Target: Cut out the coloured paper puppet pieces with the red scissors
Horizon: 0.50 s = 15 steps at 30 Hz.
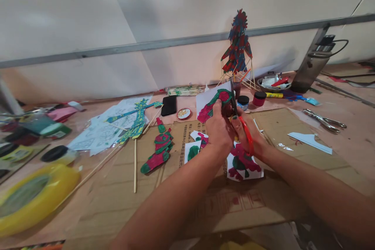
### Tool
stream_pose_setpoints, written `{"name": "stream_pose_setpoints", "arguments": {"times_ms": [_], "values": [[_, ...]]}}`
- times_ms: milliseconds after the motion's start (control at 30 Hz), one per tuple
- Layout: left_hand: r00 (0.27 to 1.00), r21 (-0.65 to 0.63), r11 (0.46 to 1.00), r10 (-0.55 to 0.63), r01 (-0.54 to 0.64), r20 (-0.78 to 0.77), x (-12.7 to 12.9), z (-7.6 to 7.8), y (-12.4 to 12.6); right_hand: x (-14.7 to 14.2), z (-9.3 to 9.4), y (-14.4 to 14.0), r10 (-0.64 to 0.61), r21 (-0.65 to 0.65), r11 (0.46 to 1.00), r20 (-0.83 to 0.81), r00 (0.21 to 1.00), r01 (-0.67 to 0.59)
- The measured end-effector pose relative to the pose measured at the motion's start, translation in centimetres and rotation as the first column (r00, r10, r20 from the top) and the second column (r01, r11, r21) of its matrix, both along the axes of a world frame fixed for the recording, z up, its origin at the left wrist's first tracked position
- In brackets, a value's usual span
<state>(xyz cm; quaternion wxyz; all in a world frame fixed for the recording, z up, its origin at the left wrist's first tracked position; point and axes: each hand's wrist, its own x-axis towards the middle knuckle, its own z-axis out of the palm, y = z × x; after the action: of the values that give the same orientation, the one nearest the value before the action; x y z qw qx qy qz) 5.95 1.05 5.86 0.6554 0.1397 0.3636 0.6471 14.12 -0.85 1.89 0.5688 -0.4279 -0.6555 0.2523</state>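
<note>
My left hand (219,127) grips a sheet of white paper (202,99) painted with a magenta and green figure. My right hand (244,131) is closed round the red handles of a pair of scissors (249,136). Their dark blades point up along the paper's right edge. Below my hands, a painted paper piece (244,164) in magenta and green lies on the cardboard (172,203). Another painted piece (191,152) rests left of it, partly hidden by my left forearm. Further left is a cut-out magenta and green figure (159,150).
A blue and yellow cut-out on sticks (136,123) overlaps drawn sheets (96,125). A phone (169,105), paint jars (259,98) and a red-blue figure on a stick frame (240,47) stand behind. Pliers (320,119) and a bottle (312,66) are right; a yellow tape roll (63,181) is left.
</note>
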Motion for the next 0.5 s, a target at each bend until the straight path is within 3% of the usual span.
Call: {"name": "stream_pose_setpoints", "arguments": {"times_ms": [133,367,500], "values": [[0.997,0.046,0.998,-0.034,0.031,0.07,0.07,0.09,-0.08,0.07,0.03,0.07,0.02,-0.009,1.0,0.017,1.0,-0.02],[1.0,0.012,1.0,-0.011,0.011,-0.003,0.08,-0.07,0.15,0.15,0.2,0.05,0.023,-0.008,1.0,0.017,1.0,-0.023],[0.999,0.026,1.0,-0.016,0.016,0.035,0.07,-0.02,0.2,0.36,0.08,0.11,0.008,0.004,1.0,0.04,0.999,-0.008]]}}
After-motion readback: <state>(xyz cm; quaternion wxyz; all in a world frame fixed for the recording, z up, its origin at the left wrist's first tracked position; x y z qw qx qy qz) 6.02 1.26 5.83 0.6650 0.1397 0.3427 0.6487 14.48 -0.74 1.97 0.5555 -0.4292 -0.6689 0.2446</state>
